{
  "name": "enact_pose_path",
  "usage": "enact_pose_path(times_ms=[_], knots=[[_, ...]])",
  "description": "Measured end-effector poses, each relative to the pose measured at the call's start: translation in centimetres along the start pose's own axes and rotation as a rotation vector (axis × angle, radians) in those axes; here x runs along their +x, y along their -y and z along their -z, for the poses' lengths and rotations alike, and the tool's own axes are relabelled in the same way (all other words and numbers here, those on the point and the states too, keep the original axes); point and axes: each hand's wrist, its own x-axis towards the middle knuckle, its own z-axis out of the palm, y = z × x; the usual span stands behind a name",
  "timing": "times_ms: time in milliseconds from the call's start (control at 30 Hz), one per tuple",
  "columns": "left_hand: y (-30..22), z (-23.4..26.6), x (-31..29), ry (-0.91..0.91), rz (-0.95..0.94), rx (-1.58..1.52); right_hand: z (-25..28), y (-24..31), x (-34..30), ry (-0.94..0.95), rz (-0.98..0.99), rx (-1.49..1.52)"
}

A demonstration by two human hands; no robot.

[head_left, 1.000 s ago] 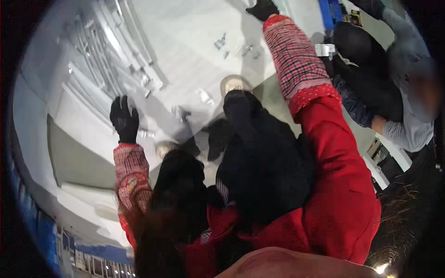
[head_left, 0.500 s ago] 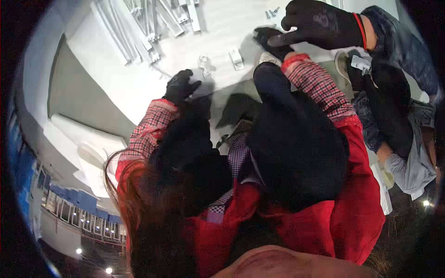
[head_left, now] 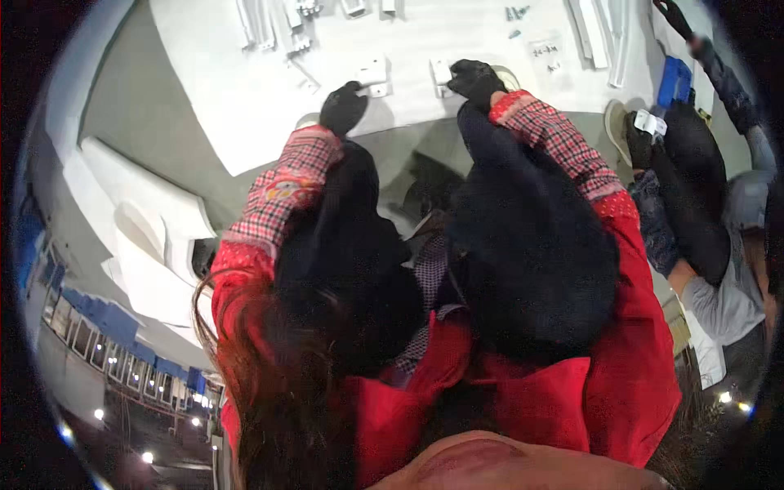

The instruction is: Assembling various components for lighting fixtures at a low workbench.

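Note:
Two small white metal brackets stand on the white sheet [head_left: 237, 122] before me, a short gap between them. My left hand [head_left: 345, 108], in a black glove, has its fingers closed at the near left corner of the left bracket [head_left: 373, 73]. Also black-gloved, my right hand [head_left: 476, 80] grips the right bracket [head_left: 440, 75] from its right side with bent fingers. A hole shows in the face of the left bracket. The fingertips of both hands are partly hidden by the gloves' dark shape.
Metal profiles [head_left: 257, 23] lie at the far left, others [head_left: 600, 37] at the far right. Small screws [head_left: 516, 14] and a clear bag of small parts [head_left: 549, 57] lie between. A co-worker sits at right, by a blue object [head_left: 674, 80]; white wrapping [head_left: 155, 237] lies left.
My left hand has moved to the left bracket and closed there. My right hand has come onto the right bracket. The co-worker's gloved hand has withdrawn from beside my right hand. The view has shifted.

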Motion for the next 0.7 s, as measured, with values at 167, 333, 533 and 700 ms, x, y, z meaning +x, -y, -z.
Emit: enact_pose_path(times_ms=[167, 333, 533, 700], knots=[[-1.4, -0.4, 0.2, 0.044, 0.124, -0.012, 1.8, 1.6, -0.1, 0.146, -0.291, -0.026], [-5.7, 0.0, 1.7, 0.073, 0.164, 0.067, 3.1, 0.9, 0.1, 0.121, -0.284, -0.128], [-9.3, 2.0, 2.9, -0.032, 0.308, 0.254, 2.5, 0.1, -0.5, 0.109, -0.288, 0.026], [-8.0, 1.5, 5.0, 0.072, 0.367, 0.31, 1.5, -0.4, -0.7, -0.03, -0.285, 0.181]])
